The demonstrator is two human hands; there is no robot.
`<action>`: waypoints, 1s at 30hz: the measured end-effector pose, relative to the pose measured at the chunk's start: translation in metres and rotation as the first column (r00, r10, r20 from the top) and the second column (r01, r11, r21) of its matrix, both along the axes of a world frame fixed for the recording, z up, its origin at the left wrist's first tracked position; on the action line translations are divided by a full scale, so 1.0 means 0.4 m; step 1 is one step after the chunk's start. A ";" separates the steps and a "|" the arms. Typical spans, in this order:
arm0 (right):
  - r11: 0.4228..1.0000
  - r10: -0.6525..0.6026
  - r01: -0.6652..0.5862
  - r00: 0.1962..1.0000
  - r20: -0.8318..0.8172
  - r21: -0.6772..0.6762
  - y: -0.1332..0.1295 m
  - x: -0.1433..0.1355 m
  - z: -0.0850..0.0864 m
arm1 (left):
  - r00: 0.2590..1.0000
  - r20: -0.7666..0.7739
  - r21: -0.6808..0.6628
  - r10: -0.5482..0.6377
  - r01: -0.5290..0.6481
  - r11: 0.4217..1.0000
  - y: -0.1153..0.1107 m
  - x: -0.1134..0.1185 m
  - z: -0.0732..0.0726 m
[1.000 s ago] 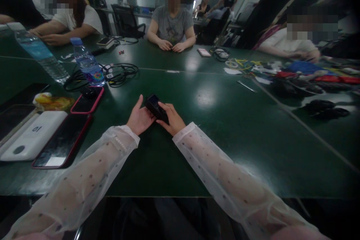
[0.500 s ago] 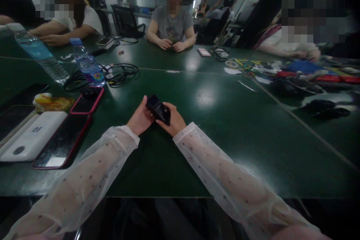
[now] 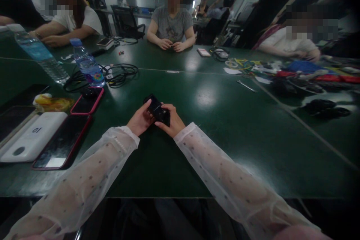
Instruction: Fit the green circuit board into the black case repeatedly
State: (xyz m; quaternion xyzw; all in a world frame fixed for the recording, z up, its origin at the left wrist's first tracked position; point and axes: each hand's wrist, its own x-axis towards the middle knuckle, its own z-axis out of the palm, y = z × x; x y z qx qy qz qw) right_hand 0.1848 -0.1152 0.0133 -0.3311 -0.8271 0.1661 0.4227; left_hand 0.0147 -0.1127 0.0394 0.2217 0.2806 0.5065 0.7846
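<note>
Between my hands is a small black device [image 3: 159, 111] that looks like an action camera, held tilted just above the green table. My left hand [image 3: 140, 118] grips its left end, the thumb lying over the upper face. Around the right end closes my right hand [image 3: 173, 119], thumb at the near edge and fingers over the top. Parts of the device are hidden by my fingers. Sheer white dotted sleeves cover both forearms.
On the left lie a red-edged phone [image 3: 64, 140], a white power bank [image 3: 35, 135] and a pink-cased phone [image 3: 87, 101]. Two water bottles [image 3: 89, 65] stand behind, beside black cables [image 3: 123, 73]. Tangled wires [image 3: 247, 63] and a thin metal tool [image 3: 246, 86] lie right. Several people sit around the table [image 3: 225, 135].
My left thumb has moved onto the face of the black device, where a small screen showed before. The device has turned slightly in my hands. My right hand has barely shifted.
</note>
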 end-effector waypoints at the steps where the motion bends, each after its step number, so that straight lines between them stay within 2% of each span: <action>1: 0.999 0.014 -0.014 0.999 -0.032 -0.031 -0.001 0.000 0.001 | 1.000 -0.012 -0.007 0.015 -0.015 1.000 -0.002 0.002 0.003; 4: 0.980 -0.024 -0.006 0.989 -0.146 -0.201 0.003 0.002 -0.002 | 0.998 -0.041 -0.003 0.037 -0.038 0.999 -0.010 0.010 0.011; 7: 0.927 -0.090 -0.013 0.963 -0.255 -0.375 0.019 0.010 -0.015 | 0.998 -0.054 0.039 0.019 -0.017 0.999 -0.015 0.017 0.012; 13: 0.805 -0.033 -0.212 0.917 -0.399 -0.555 0.037 0.020 -0.020 | 0.998 -0.060 0.082 0.007 -0.002 0.997 -0.015 0.017 0.001; 16: 0.725 -0.023 -0.312 0.880 -0.475 -0.614 0.034 0.021 -0.007 | 0.998 -0.055 0.095 -0.022 0.027 0.995 -0.012 0.017 -0.002; 19: 0.672 -0.046 -0.358 0.853 -0.520 -0.648 0.035 0.026 0.002 | 0.998 -0.058 0.102 -0.035 0.041 0.994 -0.009 0.018 -0.007; 26: 0.631 -0.150 -0.351 0.820 -0.552 -0.692 0.032 0.034 0.011 | 0.987 -0.159 0.049 0.000 0.008 0.999 -0.005 0.024 -0.015; 30: 0.634 -0.148 -0.337 0.830 -0.537 -0.696 0.032 0.039 0.013 | 0.979 -0.201 0.033 -0.019 0.026 0.999 -0.003 0.018 -0.009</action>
